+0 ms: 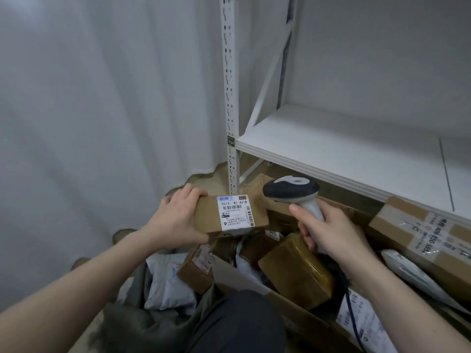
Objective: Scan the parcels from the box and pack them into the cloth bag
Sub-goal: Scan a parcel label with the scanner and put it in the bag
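My left hand grips a small brown cardboard parcel by its left end, its white barcode label facing up. Just to the right, my right hand holds a grey and white handheld scanner by the handle, its head level with the parcel and its dark cable hanging down. Below them stands an open cardboard box with several parcels inside, among them a tape-wrapped brown one. The grey cloth bag lies open at the lower left and holds a white mailer and a brown parcel.
A white metal shelf with a perforated upright stands at the right, a large taped carton beneath its edge. A white curtain hangs on the left. My dark-clothed knee is at the bottom centre.
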